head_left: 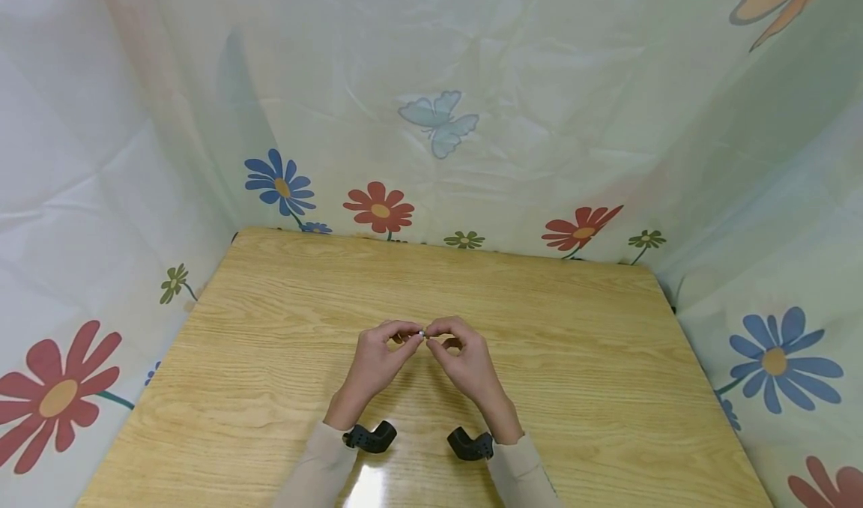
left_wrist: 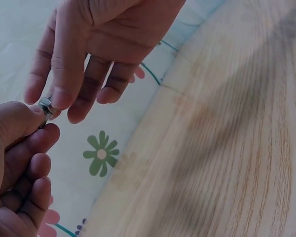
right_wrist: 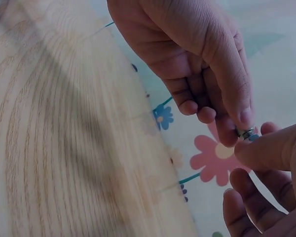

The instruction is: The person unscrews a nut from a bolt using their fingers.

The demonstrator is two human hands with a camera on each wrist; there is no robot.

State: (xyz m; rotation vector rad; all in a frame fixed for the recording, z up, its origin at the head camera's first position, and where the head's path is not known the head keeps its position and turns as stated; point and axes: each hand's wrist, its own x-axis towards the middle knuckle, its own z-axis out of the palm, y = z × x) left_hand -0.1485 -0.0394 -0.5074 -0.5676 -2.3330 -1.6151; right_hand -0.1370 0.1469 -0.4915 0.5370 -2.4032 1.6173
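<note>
A small shiny metal bolt point(head_left: 422, 333) is held up between both hands above the table. My left hand point(head_left: 379, 358) pinches it between thumb and index finger. From the other side, my right hand point(head_left: 468, 366) has its thumb and index fingertips around the opposite end. In the left wrist view, the bolt's silvery end point(left_wrist: 45, 105) shows between the fingertips. Ring-like ridges mark the bolt point(right_wrist: 247, 134) in the right wrist view; whether these are threads or a separate nut I cannot tell. Fingers cover much of it.
Beneath the hands lies a wood-grain table point(head_left: 539, 328). A pale curtain point(head_left: 539, 118) printed with flowers and butterflies surrounds its back and sides. Each wrist wears a black camera mount, the left one point(head_left: 371, 437) and the right one point(head_left: 470, 445).
</note>
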